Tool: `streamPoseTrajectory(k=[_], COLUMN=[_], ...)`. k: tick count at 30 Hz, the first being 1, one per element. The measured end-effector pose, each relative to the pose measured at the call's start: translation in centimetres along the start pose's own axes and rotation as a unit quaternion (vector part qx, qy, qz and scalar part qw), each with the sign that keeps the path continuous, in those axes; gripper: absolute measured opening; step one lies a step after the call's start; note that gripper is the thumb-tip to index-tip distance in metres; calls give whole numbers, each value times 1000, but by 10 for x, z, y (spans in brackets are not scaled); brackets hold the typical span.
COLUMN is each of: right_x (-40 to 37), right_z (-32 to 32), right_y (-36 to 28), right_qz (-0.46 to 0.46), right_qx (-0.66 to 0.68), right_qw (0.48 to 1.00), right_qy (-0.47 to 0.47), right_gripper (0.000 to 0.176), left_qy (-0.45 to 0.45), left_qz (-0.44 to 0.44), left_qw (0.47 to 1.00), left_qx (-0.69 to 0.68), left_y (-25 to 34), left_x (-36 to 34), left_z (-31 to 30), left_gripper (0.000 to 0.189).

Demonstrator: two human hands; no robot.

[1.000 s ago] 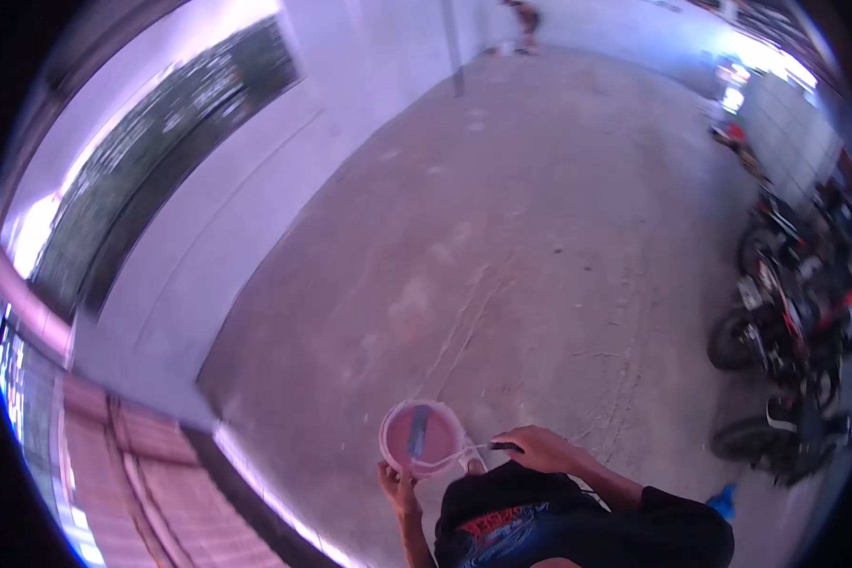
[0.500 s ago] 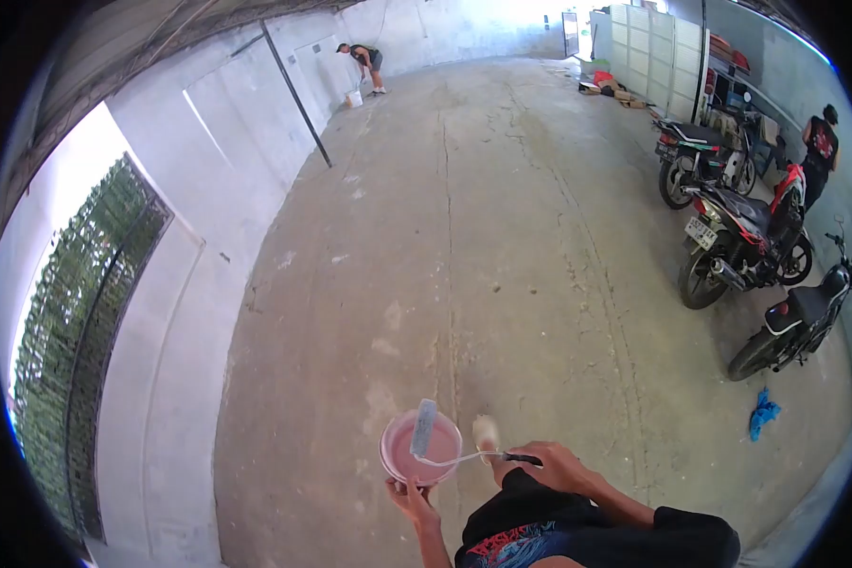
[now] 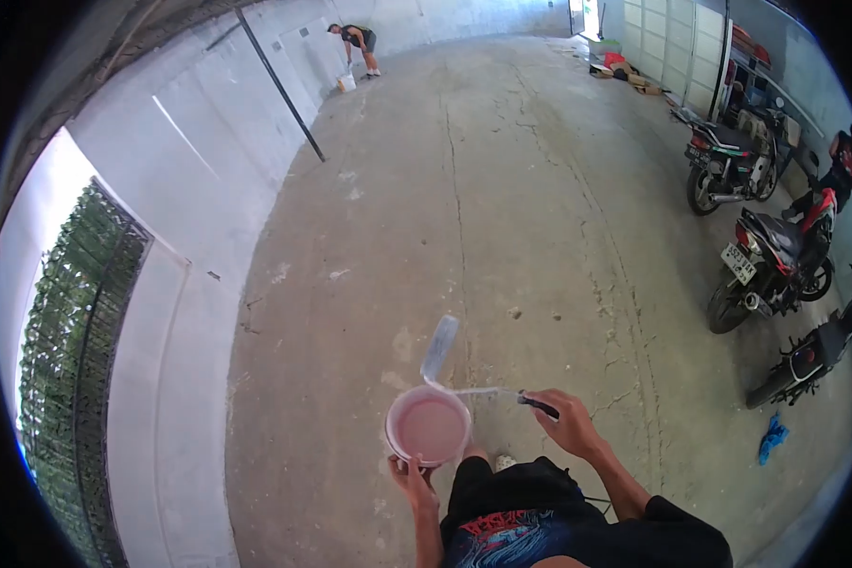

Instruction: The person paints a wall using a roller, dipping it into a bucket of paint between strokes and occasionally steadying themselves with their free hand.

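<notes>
A pink-white bucket [image 3: 390, 427] is held at its near side by the left hand [image 3: 415, 481], the fingers bent against its wall and rim; pink liquid [image 3: 431, 428] is seen inside, well below the rim. A paint roller [image 3: 439, 348] is held by its black handle in the right hand [image 3: 568, 424], the fingers curled closely round the grip; the pale sleeve is tilted just beyond the bucket's far rim, and whether the rim is touched by the wire frame cannot be told.

Three motorcycles [image 3: 776, 248] are parked along the right side of the concrete floor [image 3: 379, 237]; a crumpled blue item [image 3: 773, 438] is left near the closest one, and a person in dark clothes [image 3: 844, 161] is partly hidden behind the middle one; at the far left, a white pail [image 3: 347, 82] is bent over by another person [image 3: 355, 43], beside the whitish wall [image 3: 204, 161].
</notes>
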State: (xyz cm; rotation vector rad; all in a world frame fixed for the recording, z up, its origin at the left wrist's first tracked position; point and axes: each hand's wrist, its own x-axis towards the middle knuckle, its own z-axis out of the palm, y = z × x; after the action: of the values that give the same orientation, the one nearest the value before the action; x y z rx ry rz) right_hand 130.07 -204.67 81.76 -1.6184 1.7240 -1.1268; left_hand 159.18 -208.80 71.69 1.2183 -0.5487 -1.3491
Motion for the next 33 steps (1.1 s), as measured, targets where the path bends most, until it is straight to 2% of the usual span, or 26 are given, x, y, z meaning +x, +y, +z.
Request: streamPoseTrajectory(k=[5,9,12,14,15,17,23,29,33], right_x=[70,149,212,253,274,313,406,496,556], right_z=[0,0,-19,-35,-41,-58,-91,-121,-164], right_y=[47,89,105,113,117,126,157,229,286], right_qz=[91,154,205,276,287,255,294,336,356], right_qx=[28,24,21,0,0,-23,-14,5,-11], right_qw=[988,971,948,930,925,912,865,823,798], right_qy=[124,181,241,243,249,320,407,459,486], right_gripper=[28,27,26,26,26,26,26,25,26], left_qy=[6,1,-32,-45,-56,-76,-146,-186,-154], left_qz=[-19,-14,-51,-69,-64,-68,-58,-60,-69], left_qw=[1000,1000,998,996,995,991,985,977,978], left_qx=[8,8,27,42,60,82,73,87,125], left_y=[2,0,2,10,14,23,45,13,3], left_x=[95,184,251,297,323,367,474,563,604], left_z=[62,113,156,195,217,268,409,524,604], left_gripper=[40,39,40,41,41,41,46,46,45])
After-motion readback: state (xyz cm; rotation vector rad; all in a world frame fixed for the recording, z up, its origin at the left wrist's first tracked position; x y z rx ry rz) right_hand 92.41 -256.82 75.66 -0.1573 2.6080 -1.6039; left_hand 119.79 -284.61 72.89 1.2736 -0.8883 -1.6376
